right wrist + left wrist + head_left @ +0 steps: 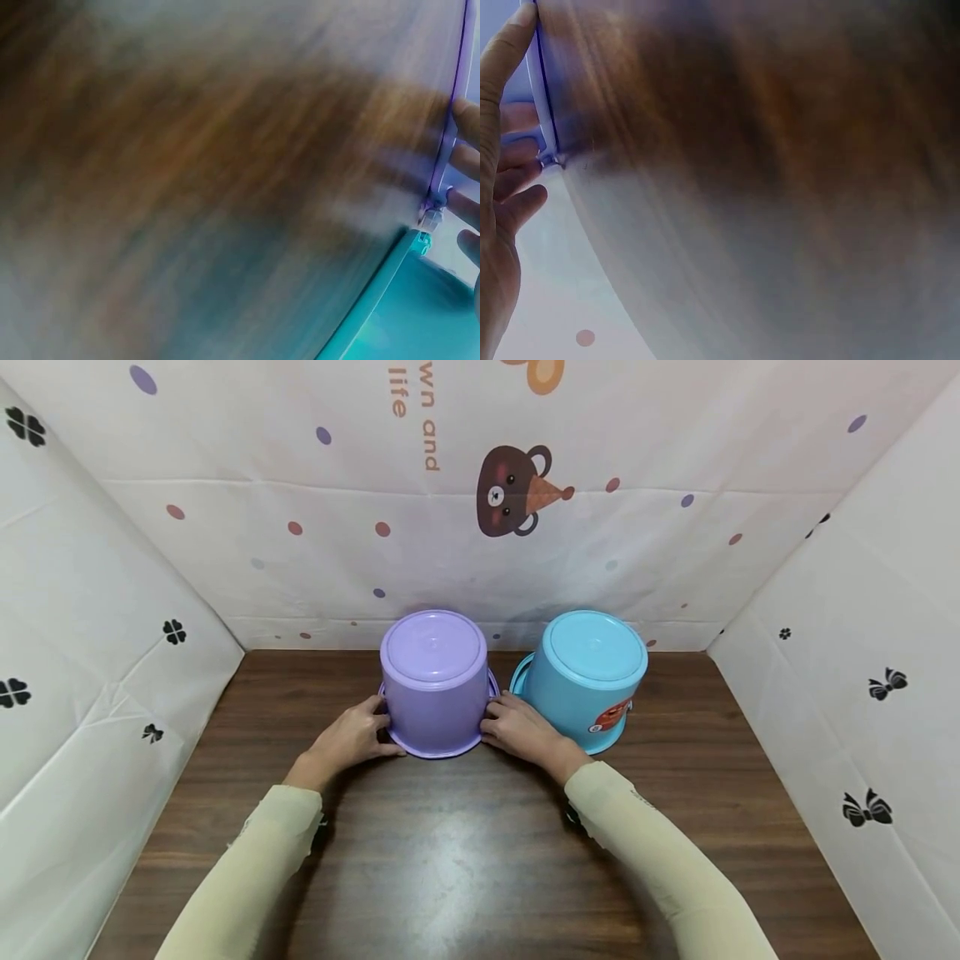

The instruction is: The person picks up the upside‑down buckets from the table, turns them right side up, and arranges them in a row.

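Closest in, two pale yellow sleeves (pixel 255 868) reach forward over the dark brown wood-grain tabletop (pixel 435 885), and out of them come the hands, one on each side! The left hand (pixel 348 739) grips the rim, thumb at the front, other fingers bent round the side; the right hand (pixel 525 727) matches it across the way, fingertips curled on the rim, though its thumb I can't make out. And right between them sits the purple round plastic bucket (pixel 437 710), upside down, base up, its long axis running roughly upright: just right of the left fingers, just left of the right ones, neither hand nearer. Beside it, the light-blue round plastic bucket (pixel 581 693), also base up, wears a red label (pixel 611 716) and stands close by the right hand, well apart from the left. At the back, a white dotted backdrop (pixel 420 560) carries a brown cartoon bear (pixel 498 477).
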Motion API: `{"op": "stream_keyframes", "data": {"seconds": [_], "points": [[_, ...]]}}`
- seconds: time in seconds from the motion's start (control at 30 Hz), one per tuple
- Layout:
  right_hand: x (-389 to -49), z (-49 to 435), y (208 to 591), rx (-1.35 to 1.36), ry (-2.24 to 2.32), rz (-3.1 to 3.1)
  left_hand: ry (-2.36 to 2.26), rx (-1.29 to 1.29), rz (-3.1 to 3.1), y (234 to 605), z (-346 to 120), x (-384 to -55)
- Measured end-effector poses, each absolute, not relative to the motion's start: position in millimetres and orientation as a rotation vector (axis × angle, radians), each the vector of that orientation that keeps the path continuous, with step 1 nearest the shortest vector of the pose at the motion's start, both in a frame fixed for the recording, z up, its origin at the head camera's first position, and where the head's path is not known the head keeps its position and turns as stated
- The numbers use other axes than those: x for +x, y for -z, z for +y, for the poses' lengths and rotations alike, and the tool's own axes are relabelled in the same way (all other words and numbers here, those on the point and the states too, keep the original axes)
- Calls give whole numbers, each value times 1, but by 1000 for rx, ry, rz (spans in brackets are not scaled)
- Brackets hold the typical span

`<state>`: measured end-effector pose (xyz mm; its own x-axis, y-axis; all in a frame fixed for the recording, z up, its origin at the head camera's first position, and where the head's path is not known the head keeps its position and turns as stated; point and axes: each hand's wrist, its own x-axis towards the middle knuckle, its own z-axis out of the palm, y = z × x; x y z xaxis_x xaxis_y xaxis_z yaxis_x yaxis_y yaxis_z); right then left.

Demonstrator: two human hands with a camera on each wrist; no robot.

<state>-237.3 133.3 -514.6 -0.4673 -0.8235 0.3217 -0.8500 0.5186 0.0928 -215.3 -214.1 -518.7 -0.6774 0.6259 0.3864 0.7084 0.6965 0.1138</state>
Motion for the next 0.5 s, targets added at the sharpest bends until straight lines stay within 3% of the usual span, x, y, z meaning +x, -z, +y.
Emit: {"op": "stream_keyframes", "data": {"seconds": [0.5], "points": [[-232,136,511,1428,-191,-2432,401,-1085,-2526,521,-216,-211]]}}
